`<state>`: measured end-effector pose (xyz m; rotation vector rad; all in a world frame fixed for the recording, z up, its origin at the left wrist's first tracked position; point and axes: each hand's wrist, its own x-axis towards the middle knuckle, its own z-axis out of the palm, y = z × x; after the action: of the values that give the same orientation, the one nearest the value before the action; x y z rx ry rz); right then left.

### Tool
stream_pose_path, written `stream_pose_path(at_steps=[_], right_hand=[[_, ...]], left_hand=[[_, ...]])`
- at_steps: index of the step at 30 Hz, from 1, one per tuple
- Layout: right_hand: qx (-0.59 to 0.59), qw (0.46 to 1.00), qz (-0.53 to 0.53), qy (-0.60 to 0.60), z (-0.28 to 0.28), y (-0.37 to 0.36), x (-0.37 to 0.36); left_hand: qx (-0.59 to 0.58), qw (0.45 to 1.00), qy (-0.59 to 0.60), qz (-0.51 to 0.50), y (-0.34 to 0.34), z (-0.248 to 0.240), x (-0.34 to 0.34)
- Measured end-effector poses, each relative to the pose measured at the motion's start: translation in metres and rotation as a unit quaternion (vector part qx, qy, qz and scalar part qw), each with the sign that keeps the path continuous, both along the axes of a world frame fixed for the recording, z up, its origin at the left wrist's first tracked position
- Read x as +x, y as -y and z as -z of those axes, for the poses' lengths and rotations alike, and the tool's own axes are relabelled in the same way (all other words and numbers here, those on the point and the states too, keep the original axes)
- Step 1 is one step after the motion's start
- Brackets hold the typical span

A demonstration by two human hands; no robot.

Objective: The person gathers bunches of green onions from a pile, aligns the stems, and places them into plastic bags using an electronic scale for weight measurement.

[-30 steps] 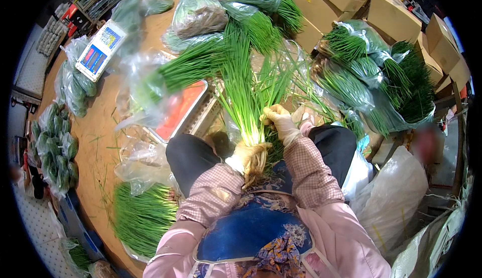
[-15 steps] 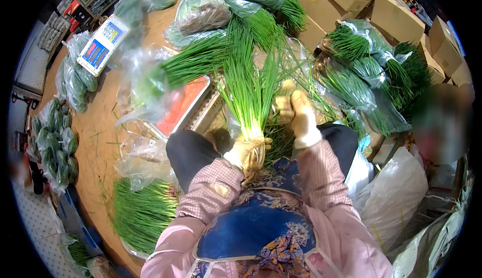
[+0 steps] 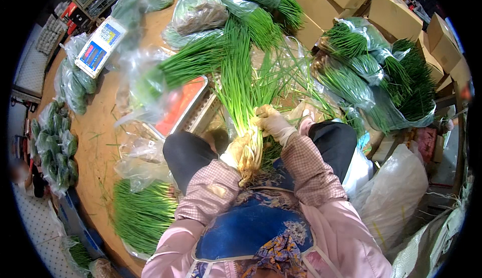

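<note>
In front of my lap, a bunch of chives (image 3: 240, 108) has green leaves pointing away from me and pale stems and brownish roots toward me. My left hand (image 3: 236, 151), in a cream glove, is closed around the stems just above the roots; the bunch hides some of its fingers. Higher up, on the right side of the pale stems, my gloved right hand (image 3: 273, 124) has its fingers bent in and pinching at the stems. Loose chive leaves (image 3: 296, 77) spread beyond the right hand.
A red-orange tray (image 3: 187, 102) and a crate (image 3: 203, 109) stand left of the bunch. A white digital scale (image 3: 100, 47) lies farther left. Another chive pile (image 3: 143, 217) sits near my left elbow. Bagged chives (image 3: 351, 84) and cardboard boxes (image 3: 396, 19) fill the far right.
My right hand has moved left and down, from beside the leaves onto the stems. The bunch has tilted slightly left, while my left hand keeps its hold. The blurred shape at the right has gone.
</note>
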<state>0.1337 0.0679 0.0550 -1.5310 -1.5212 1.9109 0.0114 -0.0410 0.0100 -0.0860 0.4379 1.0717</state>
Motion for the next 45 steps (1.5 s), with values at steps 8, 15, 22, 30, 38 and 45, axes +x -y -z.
stream_pose_path(at_steps=[8,15,22,30,38,45], right_hand=[[0.166,0.983,-0.065,-0.038,-0.022,0.03,-0.015],[0.172,0.985,-0.021,-0.011,0.043,0.02,0.0],[0.008,0.989,0.126,-0.078,-0.01,0.009,0.007],[-0.058,0.946,0.238,-0.214,0.02,0.001,0.01],[-0.03,0.922,0.305,-0.236,0.038,-0.013,0.002],[0.011,0.882,0.42,-0.213,0.004,-0.117,0.07]], left_hand=[[0.093,0.982,-0.159,-0.034,-0.007,0.01,0.007],[0.172,0.886,-0.43,0.01,-0.018,0.015,0.019],[0.113,0.93,-0.35,-0.023,-0.006,-0.025,0.012],[0.071,0.928,-0.366,0.023,-0.008,-0.025,0.012],[0.102,0.896,-0.432,0.014,-0.011,-0.03,0.01],[0.091,0.901,-0.418,0.068,0.003,-0.021,0.017]])
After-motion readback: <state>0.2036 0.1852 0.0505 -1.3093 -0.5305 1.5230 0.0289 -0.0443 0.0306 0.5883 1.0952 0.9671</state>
